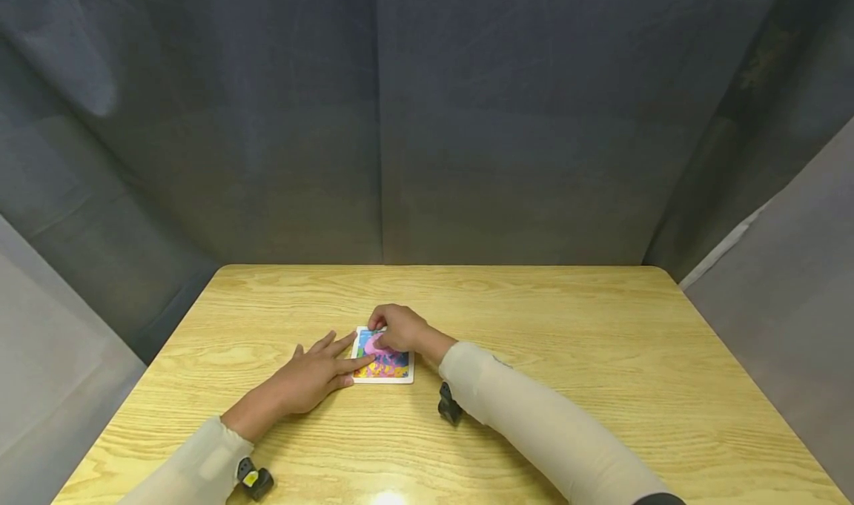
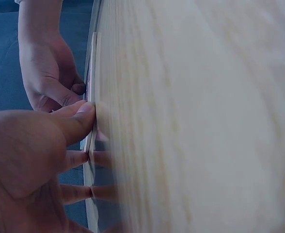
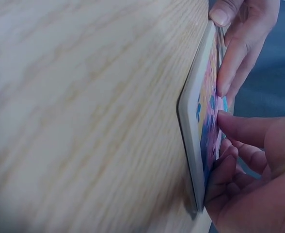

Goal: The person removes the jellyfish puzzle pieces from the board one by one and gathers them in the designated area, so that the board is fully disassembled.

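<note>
A small square picture board (image 1: 390,372) with a white border lies flat on the table. Its print shows a pink figure above yellow flowers. My left hand (image 1: 309,380) spreads over its left side, one straight finger on the picture and the thumb by the near left corner. My right hand (image 1: 402,328) bends over the far side of the board, with curled fingers at that edge. In the right wrist view the right thumb (image 3: 244,127) touches the printed face (image 3: 211,114). Any loose piece under those fingertips is hidden.
The wooden table (image 1: 567,319) extends around the board on all sides. Dark grey curtains (image 1: 507,119) hang behind the table, and pale panels (image 1: 787,305) stand at both sides. Black wrist devices (image 1: 256,480) sit at both sleeves.
</note>
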Motion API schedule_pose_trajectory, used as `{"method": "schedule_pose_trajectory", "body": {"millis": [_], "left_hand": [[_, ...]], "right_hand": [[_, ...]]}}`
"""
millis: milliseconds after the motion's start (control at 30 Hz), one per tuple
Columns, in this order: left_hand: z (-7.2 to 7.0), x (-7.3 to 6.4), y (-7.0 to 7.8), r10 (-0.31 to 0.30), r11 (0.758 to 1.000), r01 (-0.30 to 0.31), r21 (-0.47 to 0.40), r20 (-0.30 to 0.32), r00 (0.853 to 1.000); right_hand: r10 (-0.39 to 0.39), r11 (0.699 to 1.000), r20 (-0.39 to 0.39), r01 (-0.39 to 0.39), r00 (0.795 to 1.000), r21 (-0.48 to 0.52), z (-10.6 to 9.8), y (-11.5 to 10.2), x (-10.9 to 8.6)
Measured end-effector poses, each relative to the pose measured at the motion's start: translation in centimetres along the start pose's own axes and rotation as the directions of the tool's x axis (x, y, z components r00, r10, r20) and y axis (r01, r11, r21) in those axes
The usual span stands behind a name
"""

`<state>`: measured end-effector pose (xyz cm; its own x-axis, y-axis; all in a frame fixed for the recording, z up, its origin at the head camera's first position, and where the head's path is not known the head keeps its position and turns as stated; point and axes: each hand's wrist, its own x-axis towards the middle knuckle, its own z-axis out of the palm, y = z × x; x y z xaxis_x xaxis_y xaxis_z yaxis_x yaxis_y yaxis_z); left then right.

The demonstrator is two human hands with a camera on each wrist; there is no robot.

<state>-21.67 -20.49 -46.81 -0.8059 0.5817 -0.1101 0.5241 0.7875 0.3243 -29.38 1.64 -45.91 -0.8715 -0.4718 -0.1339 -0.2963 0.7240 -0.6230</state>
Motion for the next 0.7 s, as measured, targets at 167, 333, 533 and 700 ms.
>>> {"method": "schedule_pose_trajectory", "body": {"millis": [167,333,533,700], "left_hand": [[0.04,0.03,0.03,0.004,1.000,-0.004,0.009,0.000,1.000],[0.02,0.05,0.01,0.007,1.000,-0.007,0.015,-0.002,1.000],[0.08,0.00,-0.03,0.008,1.000,-0.008,0.000,-0.001,1.000],[0.20,0.05,-0.03,0.013,1.000,-0.013,0.000,-0.005,1.000]], "right_hand": [[-0.010,0.999,0.010,0.009,1.000,0.037,-0.17,0.02,0.04],[-0.021,0.995,0.018,0.019,1.000,0.103,-0.28,0.37,0.26],[-0.028,0.994,0.008,0.027,1.000,0.102,-0.21,0.66,0.34],[-0.015,0.996,0.001,0.015,1.000,0.086,-0.25,0.47,0.14]]}}
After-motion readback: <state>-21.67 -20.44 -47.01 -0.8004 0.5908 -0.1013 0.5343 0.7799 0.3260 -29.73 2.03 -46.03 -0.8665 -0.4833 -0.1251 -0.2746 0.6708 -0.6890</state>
